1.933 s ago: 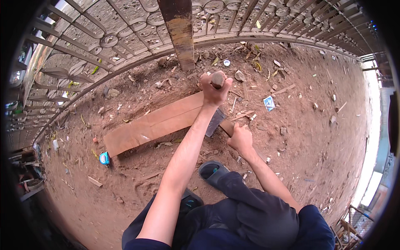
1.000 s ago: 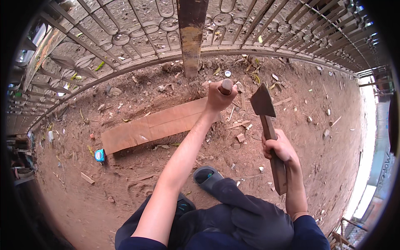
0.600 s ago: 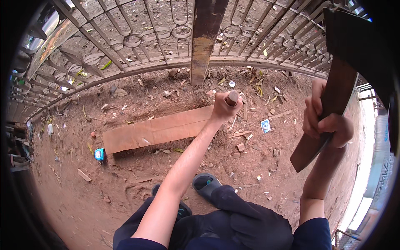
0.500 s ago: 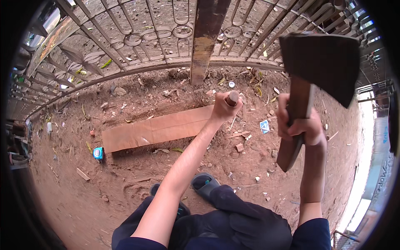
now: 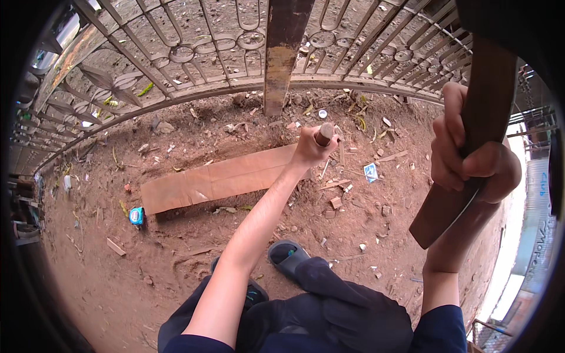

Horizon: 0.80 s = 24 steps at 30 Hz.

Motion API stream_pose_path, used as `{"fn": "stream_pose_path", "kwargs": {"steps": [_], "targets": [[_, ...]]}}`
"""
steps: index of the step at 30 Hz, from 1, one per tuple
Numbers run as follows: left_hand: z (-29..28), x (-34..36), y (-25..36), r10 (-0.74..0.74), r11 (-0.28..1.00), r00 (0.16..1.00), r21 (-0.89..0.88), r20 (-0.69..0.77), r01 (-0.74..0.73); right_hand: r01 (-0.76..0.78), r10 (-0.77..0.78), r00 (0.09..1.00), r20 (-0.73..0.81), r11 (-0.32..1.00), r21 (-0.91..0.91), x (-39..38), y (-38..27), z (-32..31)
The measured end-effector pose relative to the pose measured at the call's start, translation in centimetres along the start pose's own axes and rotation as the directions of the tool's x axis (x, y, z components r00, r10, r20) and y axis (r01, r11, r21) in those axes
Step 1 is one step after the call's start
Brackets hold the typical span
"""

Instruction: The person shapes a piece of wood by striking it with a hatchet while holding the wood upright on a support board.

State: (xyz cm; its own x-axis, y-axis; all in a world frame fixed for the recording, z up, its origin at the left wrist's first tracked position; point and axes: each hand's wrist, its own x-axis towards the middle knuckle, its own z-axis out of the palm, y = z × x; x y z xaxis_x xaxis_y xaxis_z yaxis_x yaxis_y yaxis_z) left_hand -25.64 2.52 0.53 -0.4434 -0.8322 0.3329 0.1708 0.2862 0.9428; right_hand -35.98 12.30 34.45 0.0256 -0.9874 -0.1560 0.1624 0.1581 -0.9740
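We grip a hatchet (image 5: 491, 88) in our right hand (image 5: 488, 167), raised to the right of the plank (image 5: 218, 179). Our left hand (image 5: 309, 152) clasps a stick (image 5: 325, 133) at the plank's right end. The plank lies on dirt ground (image 5: 194, 253), a blue tape measure (image 5: 136, 216) beside its left end, a fence post (image 5: 279, 70) beyond.

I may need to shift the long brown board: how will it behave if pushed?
The board is probably stiff, since its long edges show no sag. It seems unlikely to roll, with its broad face up. Pushed at one end, it might swivel, being long and narrow.
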Motion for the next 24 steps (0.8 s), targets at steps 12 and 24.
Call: {"fn": "stream_pose_path", "kwargs": {"steps": [12, 24], "targets": [[-0.7, -0.7, -0.2, 0.082, 0.996, 0.997, 0.043, 0.004, -0.083, -0.521, 0.533, 0.839, -0.112, 0.845, 0.119, 0.4, 11.2, -3.7], [-1.4, -0.8, -0.7, 0.022, 0.999, 1.0, 0.046, 0.02, -0.023, 0.115, -0.122, 0.979, 0.164, 0.992, 0.052, 0.2, 3.8, -3.0]]}}
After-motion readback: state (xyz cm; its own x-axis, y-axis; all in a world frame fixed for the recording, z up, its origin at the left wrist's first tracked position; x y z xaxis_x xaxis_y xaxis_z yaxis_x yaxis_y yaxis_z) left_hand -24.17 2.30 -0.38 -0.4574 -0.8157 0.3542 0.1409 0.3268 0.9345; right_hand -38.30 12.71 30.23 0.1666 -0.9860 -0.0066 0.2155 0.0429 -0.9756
